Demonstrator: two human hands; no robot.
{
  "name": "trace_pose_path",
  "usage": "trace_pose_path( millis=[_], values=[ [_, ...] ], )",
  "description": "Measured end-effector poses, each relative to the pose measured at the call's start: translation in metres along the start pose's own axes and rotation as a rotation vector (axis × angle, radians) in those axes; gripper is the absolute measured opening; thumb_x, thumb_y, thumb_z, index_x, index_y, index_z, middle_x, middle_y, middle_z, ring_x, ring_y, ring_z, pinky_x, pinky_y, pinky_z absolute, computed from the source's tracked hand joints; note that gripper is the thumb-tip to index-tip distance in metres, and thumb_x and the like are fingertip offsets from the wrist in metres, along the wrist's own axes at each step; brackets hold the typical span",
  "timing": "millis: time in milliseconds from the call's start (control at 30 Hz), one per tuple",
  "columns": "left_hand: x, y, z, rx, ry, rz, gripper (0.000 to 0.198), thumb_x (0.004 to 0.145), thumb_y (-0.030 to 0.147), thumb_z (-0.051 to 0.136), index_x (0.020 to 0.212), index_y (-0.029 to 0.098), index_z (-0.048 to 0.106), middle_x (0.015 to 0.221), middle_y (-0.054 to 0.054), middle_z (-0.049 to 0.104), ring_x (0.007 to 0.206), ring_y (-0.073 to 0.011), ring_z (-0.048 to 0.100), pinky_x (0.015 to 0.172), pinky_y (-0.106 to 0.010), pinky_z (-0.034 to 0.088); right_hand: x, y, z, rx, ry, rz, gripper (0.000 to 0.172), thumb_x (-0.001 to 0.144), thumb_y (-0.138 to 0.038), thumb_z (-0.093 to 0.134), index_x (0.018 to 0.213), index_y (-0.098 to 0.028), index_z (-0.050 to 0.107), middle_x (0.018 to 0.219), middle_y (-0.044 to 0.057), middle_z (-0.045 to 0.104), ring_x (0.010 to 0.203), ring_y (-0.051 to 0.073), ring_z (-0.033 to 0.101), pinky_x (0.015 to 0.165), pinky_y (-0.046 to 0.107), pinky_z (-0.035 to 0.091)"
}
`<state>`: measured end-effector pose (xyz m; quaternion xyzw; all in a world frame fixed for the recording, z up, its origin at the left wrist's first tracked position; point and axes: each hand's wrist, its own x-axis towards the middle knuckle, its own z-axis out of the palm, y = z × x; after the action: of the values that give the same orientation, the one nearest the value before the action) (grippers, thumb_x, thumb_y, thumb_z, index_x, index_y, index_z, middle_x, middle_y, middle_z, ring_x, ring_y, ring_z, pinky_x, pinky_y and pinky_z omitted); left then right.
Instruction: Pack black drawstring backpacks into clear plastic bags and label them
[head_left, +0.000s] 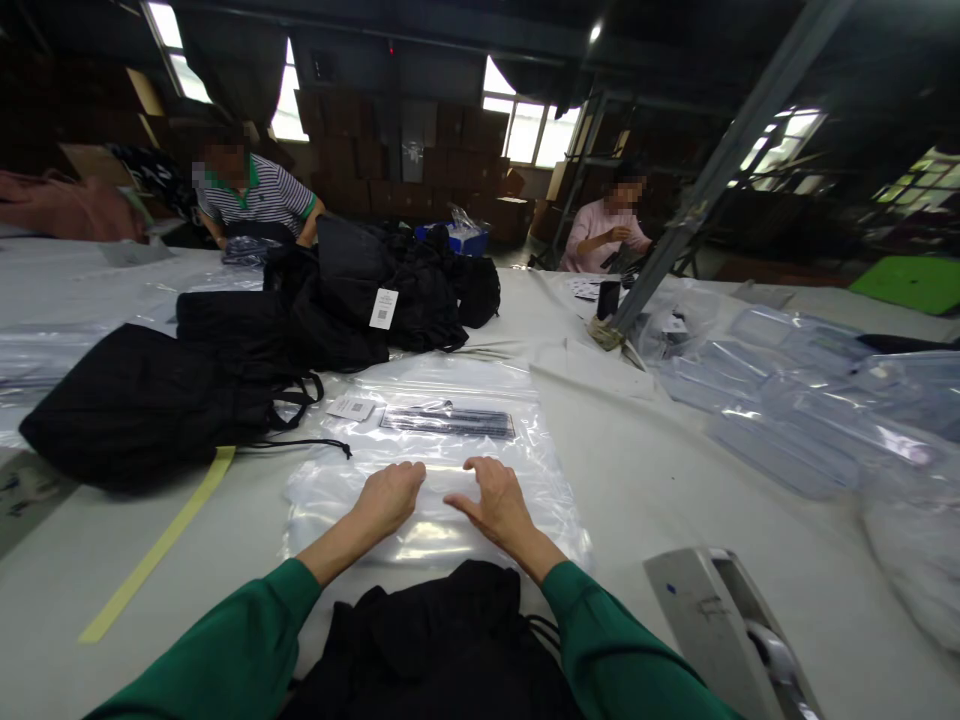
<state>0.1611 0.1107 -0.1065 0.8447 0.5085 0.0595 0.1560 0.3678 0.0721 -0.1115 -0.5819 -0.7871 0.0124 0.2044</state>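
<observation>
A stack of clear plastic bags (536,475) lies flat in front of me, with a printed warning panel across its upper part. Over the left middle of the top bag, my left hand (391,497) is closed, its fingers pinched on the film. My right hand (495,503) is just to the right above the same bag, thumb and fingers apart and nothing between them. Close to my body, below both hands, lies a black fabric item (450,640) with a thin cord. A white tag (351,408) rests on the bags' upper left corner.
Black drawstring bags (150,400) are piled left and ahead, one bearing a white label (383,309). A yellow strip (161,550) marks the table at left. A grey tape dispenser (720,620) stands at right, near clear plastic packaging (787,400). Two people work across the table.
</observation>
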Motion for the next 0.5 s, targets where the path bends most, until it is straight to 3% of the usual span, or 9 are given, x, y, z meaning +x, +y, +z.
trace_pose_path(
  millis=[67, 100, 167, 233, 367, 500],
  values=[
    [-0.001, -0.006, -0.002, -0.042, 0.037, -0.02, 0.022, 0.096, 0.031, 0.039, 0.091, 0.021, 0.057, 0.089, -0.01, 0.062, 0.088, -0.0273, 0.06, 0.075, -0.038, 0.044, -0.002, 0.002, -0.001, -0.003, 0.02, -0.004, 0.034, 0.087, -0.033, 0.066, 0.117, -0.019, 0.058, 0.099, 0.01, 0.062, 0.091, 0.027, 0.056, 0.082, 0.037, 0.039],
    [-0.003, -0.011, -0.004, -0.072, 0.057, -0.032, 0.019, 0.095, 0.031, 0.043, 0.089, 0.021, 0.057, 0.089, -0.01, 0.061, 0.09, -0.0282, 0.059, 0.077, -0.038, 0.044, -0.004, 0.007, -0.004, -0.003, 0.032, 0.01, 0.031, 0.086, -0.025, 0.064, 0.116, -0.019, 0.06, 0.097, 0.01, 0.062, 0.089, 0.026, 0.056, 0.082, 0.037, 0.038],
    [-0.01, -0.027, -0.01, -0.156, 0.105, -0.068, 0.008, 0.089, 0.024, 0.051, 0.085, 0.021, 0.058, 0.09, -0.009, 0.06, 0.095, -0.0291, 0.057, 0.083, -0.04, 0.042, -0.013, 0.024, -0.014, 0.008, 0.068, 0.077, 0.022, 0.086, -0.009, 0.055, 0.103, -0.018, 0.066, 0.09, 0.011, 0.062, 0.085, 0.025, 0.055, 0.079, 0.036, 0.038],
    [-0.021, -0.049, -0.018, -0.275, 0.164, -0.133, 0.014, 0.082, 0.009, 0.053, 0.079, 0.021, 0.058, 0.089, -0.007, 0.058, 0.097, -0.0286, 0.055, 0.087, -0.04, 0.04, -0.027, 0.049, -0.029, 0.041, 0.117, 0.177, 0.024, 0.084, -0.003, 0.048, 0.084, -0.017, 0.068, 0.083, 0.011, 0.061, 0.081, 0.024, 0.054, 0.077, 0.036, 0.038],
    [-0.046, -0.094, -0.027, -0.62, 0.288, -0.37, 0.018, 0.074, 0.002, 0.054, 0.069, 0.019, 0.055, 0.075, -0.004, 0.053, 0.088, -0.0254, 0.056, 0.081, -0.036, 0.043, -0.064, 0.093, -0.053, 0.199, 0.19, 0.407, 0.017, 0.084, -0.019, 0.054, 0.072, -0.018, 0.066, 0.074, 0.007, 0.061, 0.075, 0.022, 0.055, 0.073, 0.034, 0.041],
    [-0.066, -0.117, -0.025, -1.122, 0.324, -0.627, 0.013, 0.074, 0.012, 0.066, 0.074, 0.017, 0.054, 0.068, 0.0, 0.055, 0.068, -0.017, 0.059, 0.067, -0.03, 0.05, -0.09, 0.105, -0.051, 0.479, 0.202, 0.689, 0.017, 0.073, -0.035, 0.067, 0.075, -0.018, 0.068, 0.065, 0.004, 0.064, 0.063, 0.02, 0.057, 0.06, 0.031, 0.045]
  ],
)
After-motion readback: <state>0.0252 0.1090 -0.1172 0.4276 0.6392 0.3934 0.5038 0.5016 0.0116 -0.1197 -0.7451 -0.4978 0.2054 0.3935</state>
